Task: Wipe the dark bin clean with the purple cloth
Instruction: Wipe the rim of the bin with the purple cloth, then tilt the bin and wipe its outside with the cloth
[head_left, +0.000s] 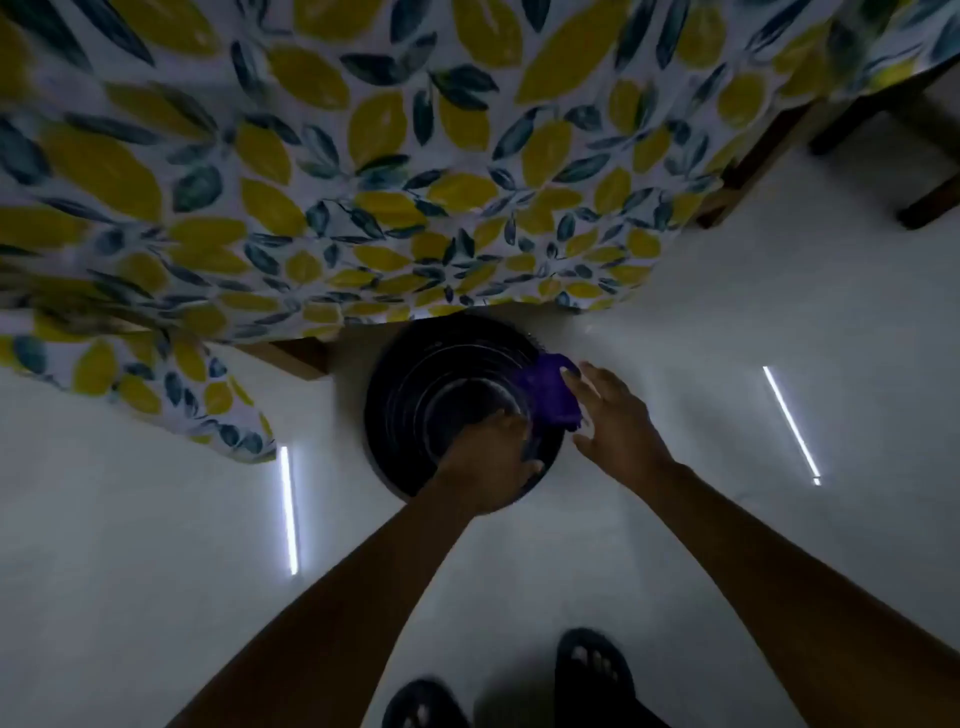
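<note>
A round dark bin (415, 384) stands on the white floor at the table's edge, and I look straight down into it. My left hand (493, 457) grips its near rim, fingers curled over the edge. The purple cloth (550, 392) lies over the bin's right rim. My right hand (618, 415) presses against the cloth from the right with its fingers spread flat. Motion blurs both hands.
A table with a lemon-and-leaf patterned tablecloth (332, 171) overhangs the far side of the bin. A wooden table leg (291, 356) stands left of the bin. Dark wooden furniture legs (883, 119) are at top right. My feet in dark sandals (592, 675) are below.
</note>
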